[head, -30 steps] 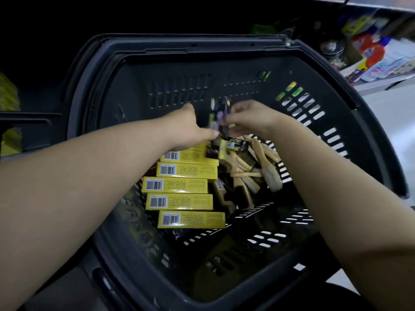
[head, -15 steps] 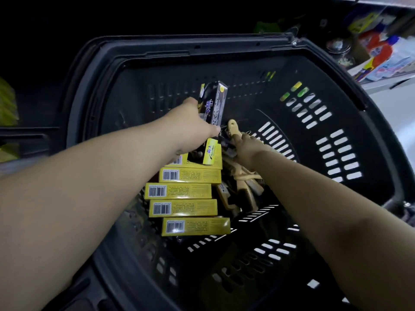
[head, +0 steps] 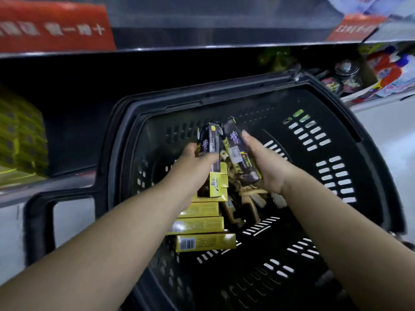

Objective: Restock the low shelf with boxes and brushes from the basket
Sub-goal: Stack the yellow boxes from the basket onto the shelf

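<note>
Clamps left hand [head: 190, 169] and right hand [head: 263, 169] on separate near-upright dark boxes [head: 210, 142] above the basket [head: 202, 98], low shelf [head: 67, 184] ahead-left, nearer the left hand.

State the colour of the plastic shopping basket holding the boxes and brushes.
Dark grey, almost black; the slotted plastic basket shows best in the head view.

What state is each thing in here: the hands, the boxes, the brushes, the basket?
Left hand: grips a dark box, held above the pile.
Right hand: grips a second dark box, tilted.
Yellow boxes: lying flat in a row inside the basket.
Brushes: heaped loosely beside the yellow boxes.
Basket: partly filled, standing in front of the shelf.
</note>
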Tool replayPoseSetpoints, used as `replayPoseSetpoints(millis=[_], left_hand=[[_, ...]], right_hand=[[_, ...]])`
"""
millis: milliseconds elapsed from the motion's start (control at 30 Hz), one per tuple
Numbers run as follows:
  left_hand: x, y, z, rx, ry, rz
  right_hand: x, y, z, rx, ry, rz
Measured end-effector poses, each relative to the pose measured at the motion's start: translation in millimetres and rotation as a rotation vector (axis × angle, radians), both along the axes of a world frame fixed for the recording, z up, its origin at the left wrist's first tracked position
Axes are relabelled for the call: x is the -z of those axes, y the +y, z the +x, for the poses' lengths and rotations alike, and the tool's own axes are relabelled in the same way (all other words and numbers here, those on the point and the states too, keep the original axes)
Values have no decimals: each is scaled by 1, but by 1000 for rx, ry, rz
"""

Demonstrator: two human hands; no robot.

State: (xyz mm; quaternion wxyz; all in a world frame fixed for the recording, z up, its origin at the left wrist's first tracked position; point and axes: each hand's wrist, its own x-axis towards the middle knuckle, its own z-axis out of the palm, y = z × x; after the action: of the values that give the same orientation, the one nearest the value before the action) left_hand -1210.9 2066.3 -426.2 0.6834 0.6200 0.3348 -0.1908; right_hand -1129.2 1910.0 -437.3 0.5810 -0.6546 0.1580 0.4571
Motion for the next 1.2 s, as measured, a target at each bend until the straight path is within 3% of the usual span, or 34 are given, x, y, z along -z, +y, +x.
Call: replayPoseSetpoints(millis=[167,333,500,700,867,967,1133,1200], left_hand=[[-17,16,-4,-100,-77,-157],[-43,49,-29,-31,-209,-104],[-74,91,-77,21,-289,-99],[-93,156,-148,-38,-272,-140],[-84,217,-203,-45,-216,-132],[-72,259,-230,-205,-187,-104],[-41,332,-262,-514,-110,276],[-32,356,-272,-619,-102,299]], right_hand=[[-29,46,-28,82,-39,303],[-51,81,-54,41,-80,393],[-77,116,-86,-61,-281,399],[-109,176,-117,-504,-482,258],[-108,241,-135,-593,-435,222],[-97,281,-149,-628,-432,123],[-73,340,-163,-621,-462,-35],[-65,362,-166,-639,-476,-49]])
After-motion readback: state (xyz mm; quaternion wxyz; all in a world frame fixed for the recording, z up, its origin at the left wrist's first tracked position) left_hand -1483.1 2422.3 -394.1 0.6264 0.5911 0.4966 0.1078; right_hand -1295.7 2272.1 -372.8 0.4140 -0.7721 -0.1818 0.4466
